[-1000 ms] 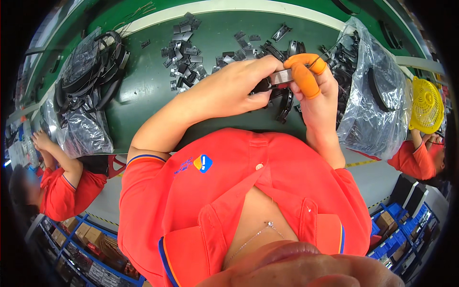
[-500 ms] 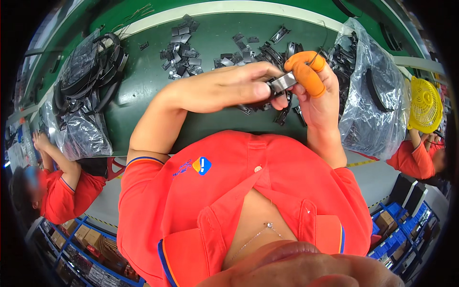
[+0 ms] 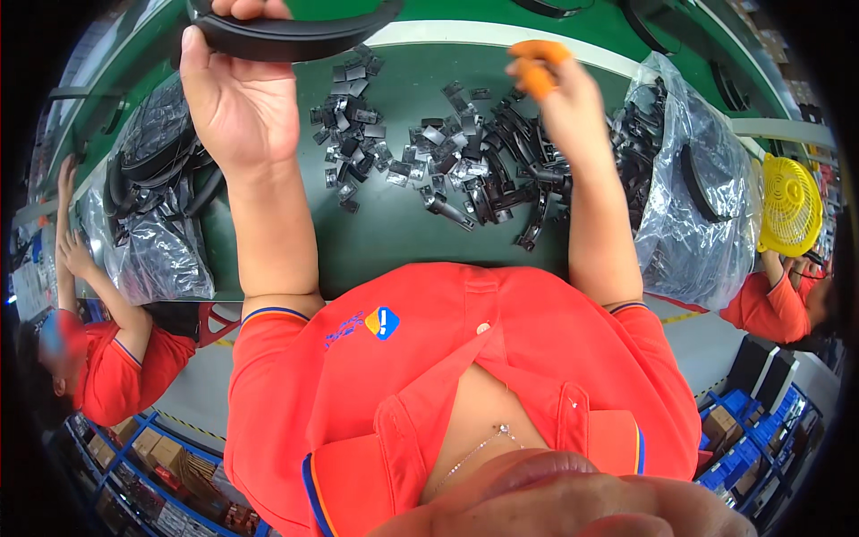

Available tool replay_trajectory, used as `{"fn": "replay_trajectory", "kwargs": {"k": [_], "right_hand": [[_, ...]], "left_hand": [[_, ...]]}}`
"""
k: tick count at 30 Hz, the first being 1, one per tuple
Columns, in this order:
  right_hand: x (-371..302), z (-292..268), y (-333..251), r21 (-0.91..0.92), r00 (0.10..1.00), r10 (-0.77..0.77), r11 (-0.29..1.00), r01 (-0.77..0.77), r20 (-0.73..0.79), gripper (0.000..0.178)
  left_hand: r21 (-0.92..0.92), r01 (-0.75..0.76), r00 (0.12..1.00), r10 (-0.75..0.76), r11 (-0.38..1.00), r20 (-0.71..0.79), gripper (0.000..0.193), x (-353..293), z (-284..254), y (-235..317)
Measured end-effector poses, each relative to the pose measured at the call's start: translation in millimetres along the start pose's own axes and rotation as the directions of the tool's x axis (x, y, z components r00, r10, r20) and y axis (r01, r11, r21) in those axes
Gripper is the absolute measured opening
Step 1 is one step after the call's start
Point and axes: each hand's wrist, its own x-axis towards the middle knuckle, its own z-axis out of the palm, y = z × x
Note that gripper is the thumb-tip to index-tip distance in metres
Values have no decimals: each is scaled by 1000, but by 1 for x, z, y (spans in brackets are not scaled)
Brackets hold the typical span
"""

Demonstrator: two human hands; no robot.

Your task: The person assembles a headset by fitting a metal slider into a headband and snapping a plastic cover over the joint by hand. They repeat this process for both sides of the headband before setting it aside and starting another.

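Observation:
My left hand (image 3: 246, 98) is raised at the upper left, its fingers wrapped round a black curved headband (image 3: 313, 38). The band's far end points right, and part of it lies behind my fingers. Over the back of the table, my right hand (image 3: 568, 94) wears orange finger covers. It is slightly smeared by motion; the two covered fingers are apart, with nothing visible between them. Below it spreads a heap of black curved plastic parts (image 3: 510, 170). Small dark glossy plates (image 3: 349, 112) lie scattered between my two forearms.
A clear plastic bag (image 3: 716, 233) of black parts stands on the right. At left, more black headbands (image 3: 148, 170) rest on another plastic bag (image 3: 161, 259). A yellow fan (image 3: 791, 204) is at the far right. People in red shirts sit on both sides.
My hands have parted. The left one moved up and left with the black headband; the right moved up and away from it. The scattered parts on the table are now uncovered.

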Motion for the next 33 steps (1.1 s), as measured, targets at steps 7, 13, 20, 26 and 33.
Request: {"fn": "replay_trajectory", "kwargs": {"k": [7,13,20,26,33], "right_hand": [[17,28,39,-581,915,-249,711,396,318,24],[20,20,44,-529,911,-151,773,350,383,17],[-6,4,12,-395,952,-285,866,307,115,29],[-49,-13,-29,653,1000,9,757,-15,13,25],[-59,-7,-36,689,993,-71,715,119,-97,19]], "left_hand": [[224,111,977,-65,968,-204,34,-11,-5,-30],[304,197,919,-67,932,-389,31,-18,32,-50],[582,252,966,-238,773,-102,27,-40,29,-68],[649,290,931,-364,704,-22,27,-61,38,-87],[744,243,923,-383,623,20,34,-67,41,-91]]}}
